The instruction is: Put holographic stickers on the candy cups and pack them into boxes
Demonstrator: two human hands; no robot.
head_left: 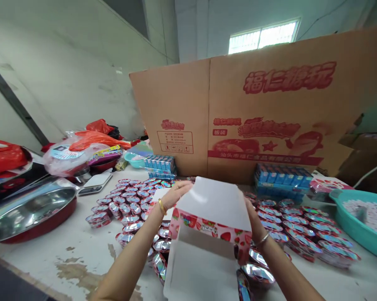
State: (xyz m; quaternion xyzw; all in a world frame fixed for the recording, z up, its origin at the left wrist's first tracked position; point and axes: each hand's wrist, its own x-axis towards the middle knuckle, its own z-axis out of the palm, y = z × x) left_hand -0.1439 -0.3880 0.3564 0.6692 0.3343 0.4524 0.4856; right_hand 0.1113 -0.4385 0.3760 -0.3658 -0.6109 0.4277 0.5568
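Observation:
Between my hands is a cardboard box (pixel 219 198), white inside, with a strawberry-printed edge strip and a long white flap (pixel 203 263) hanging down toward me. My left hand (pixel 181 191) holds its left side near the far corner, its fingertips partly hidden by the board. On the opposite side my right hand (pixel 253 219) grips the box, most of its fingers out of sight behind the panel. Small foil-lidded cups (pixel 132 200) crowd the table to the left of the box. More foil-lidded cups (pixel 301 230) stand close together at the right.
A tall carton (pixel 175 100) forms a wall at the back. Blue wrapped packs (pixel 284 179) stand before it. A turquoise basin (pixel 354 221) with small pale pieces sits at the right; a metal bowl (pixel 40 205) and a white scale (pixel 96 182) are at the left.

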